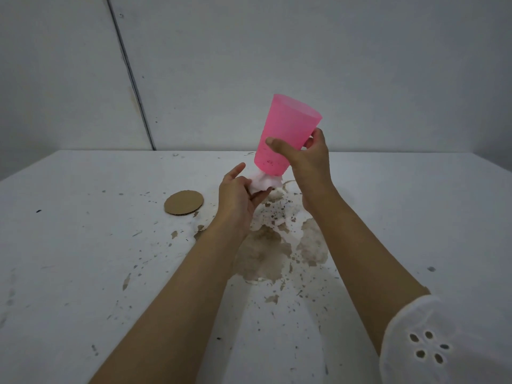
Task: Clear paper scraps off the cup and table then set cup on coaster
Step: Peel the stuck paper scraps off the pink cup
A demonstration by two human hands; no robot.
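Two hands share this step. The right grip is wrapped round the lower wall of the pink cup, thumb on the near side and fingers behind. It holds the cup in the air, to the right of the cardboard coaster and well above it. The cup is tilted, with its mouth up and away and its base down toward the left grip. That grip pinches a white paper wad which sits against the cup's base.

This looks like the cleaning of the cup itself, with the table and the placing not yet done. A few dark flecks show on the cup wall near the base, so the wipe should probably travel up that side as well as under the bottom. Turning the cup in the right grip would likely serve better than chasing round it with the wad. Keeping the thumb firm matters, since the smooth plastic could slip.

Dark specks lie scattered on the desk right of the coaster, directly under the cup. Anything rubbed loose will probably fall there, clear of the coaster, which suits a later sweep of the desk. Brown stains sit right of the coaster and nearer the person; they look like worn surface, and I cannot tell whether they would lift.
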